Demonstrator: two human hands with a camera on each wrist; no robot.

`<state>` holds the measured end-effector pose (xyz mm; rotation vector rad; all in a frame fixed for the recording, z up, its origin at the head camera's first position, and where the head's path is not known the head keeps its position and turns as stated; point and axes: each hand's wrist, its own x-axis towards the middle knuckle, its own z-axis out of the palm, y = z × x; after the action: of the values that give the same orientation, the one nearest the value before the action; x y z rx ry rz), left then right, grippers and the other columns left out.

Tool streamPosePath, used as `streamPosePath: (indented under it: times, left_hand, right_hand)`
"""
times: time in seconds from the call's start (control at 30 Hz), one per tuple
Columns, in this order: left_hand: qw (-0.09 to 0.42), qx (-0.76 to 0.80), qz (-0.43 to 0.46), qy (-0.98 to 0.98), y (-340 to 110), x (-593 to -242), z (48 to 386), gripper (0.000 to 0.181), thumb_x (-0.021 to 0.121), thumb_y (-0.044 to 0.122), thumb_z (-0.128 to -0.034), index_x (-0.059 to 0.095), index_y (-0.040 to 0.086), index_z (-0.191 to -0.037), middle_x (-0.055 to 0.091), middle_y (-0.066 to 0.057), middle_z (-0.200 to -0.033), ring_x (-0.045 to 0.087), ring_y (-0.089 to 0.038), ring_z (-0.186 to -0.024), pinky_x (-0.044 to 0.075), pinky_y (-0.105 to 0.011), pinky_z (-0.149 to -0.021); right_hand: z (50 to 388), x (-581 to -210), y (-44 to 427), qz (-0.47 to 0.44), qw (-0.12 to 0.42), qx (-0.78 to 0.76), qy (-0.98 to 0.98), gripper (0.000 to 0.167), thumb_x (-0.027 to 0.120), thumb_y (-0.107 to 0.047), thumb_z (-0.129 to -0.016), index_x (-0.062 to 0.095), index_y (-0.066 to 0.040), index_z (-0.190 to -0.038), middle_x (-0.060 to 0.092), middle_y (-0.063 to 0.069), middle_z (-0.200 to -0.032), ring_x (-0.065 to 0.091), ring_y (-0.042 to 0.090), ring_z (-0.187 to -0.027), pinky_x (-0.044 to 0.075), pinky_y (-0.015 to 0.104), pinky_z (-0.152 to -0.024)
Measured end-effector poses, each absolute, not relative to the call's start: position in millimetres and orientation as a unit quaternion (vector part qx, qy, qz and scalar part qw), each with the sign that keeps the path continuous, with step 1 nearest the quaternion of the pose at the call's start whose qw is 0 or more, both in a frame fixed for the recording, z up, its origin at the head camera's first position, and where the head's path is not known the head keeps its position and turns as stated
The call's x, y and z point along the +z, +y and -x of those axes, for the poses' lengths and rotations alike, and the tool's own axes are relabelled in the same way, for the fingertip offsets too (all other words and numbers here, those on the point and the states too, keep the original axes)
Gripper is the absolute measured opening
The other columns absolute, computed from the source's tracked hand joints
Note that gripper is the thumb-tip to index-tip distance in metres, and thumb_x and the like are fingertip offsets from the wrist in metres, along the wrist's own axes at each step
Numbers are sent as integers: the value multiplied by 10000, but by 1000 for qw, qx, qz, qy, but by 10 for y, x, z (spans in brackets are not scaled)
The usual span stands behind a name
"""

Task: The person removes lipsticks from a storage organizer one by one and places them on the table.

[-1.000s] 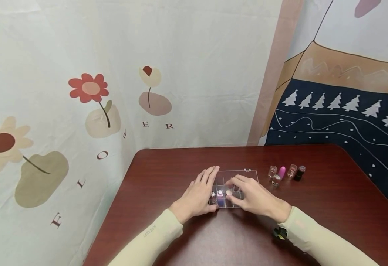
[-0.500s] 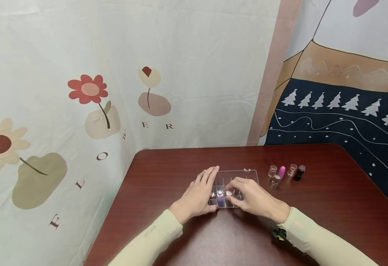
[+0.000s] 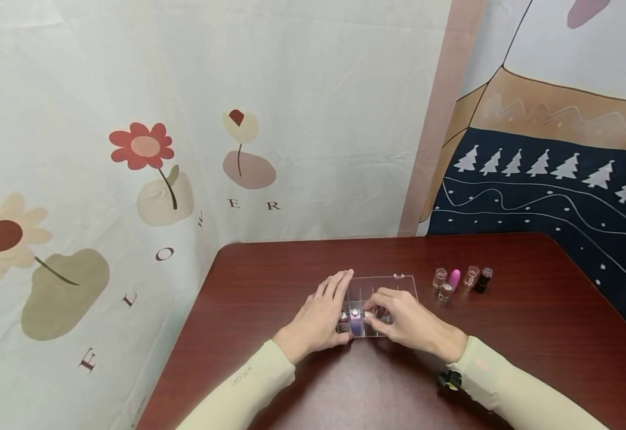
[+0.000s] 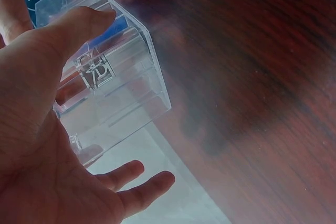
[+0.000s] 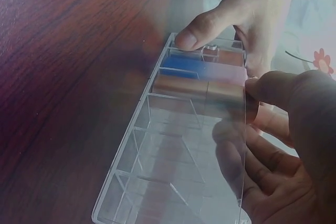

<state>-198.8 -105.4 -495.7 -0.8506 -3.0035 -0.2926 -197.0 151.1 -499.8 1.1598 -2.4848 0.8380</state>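
A clear compartment box (image 3: 382, 276) stands on the table between the hands. My left hand (image 3: 315, 316) rests against its left side with long straight fingers; in the left wrist view the thumb of that hand (image 4: 37, 77) touches the box (image 4: 128, 98). Thumb and fingers of my right hand (image 3: 420, 319) pinch the end of a copper-coloured tube (image 5: 181, 86), which sits largely inside a compartment. Beside it is a blue-and-pink tube (image 5: 184, 66), and a reddish item (image 5: 231, 57) lies in the end compartment. Several compartments in the right wrist view hold nothing visible.
Right of the box on the dark red table (image 3: 270, 269) stand small clear-topped tubes (image 3: 440, 276), a bright pink one (image 3: 455, 279) and a black one (image 3: 483, 280). Behind the table hang a flower-print cloth (image 3: 318, 119) and a blue tree-print cloth (image 3: 506, 197).
The right fingers have closed in slightly, and the pinched tube sits a little lower in the box. The left hand has stayed in place.
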Motion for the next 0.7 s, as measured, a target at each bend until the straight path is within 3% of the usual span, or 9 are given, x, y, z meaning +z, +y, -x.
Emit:
streamPosePath:
  times: [0.2,0.7]
  left_hand:
    - [6,-94,274,-957,-1053,-4944,1983,1457,1032,460,-875,16,180,-1881,253,-134,-1925,411,-469,-1725,601,-647,-1217]
    - [14,-96,277,-956,-1061,-4941,1965,1451,1043,449,-864,47,149,-1877,276,-157,-1914,430,-473,-1711,618,-638,-1189]
  right_hand:
    - [1977,-4989,1506,-409,155,288,-852,115,886,-82,-1008,847,-106,-1114,823,-9,-1018,779,118,-887,687,320,-788]
    - [1981,-4808,1556,-410,223,297,-833,206,955,-60,-946,841,-67,-1118,840,-8,-1030,756,64,-882,677,272,-769]
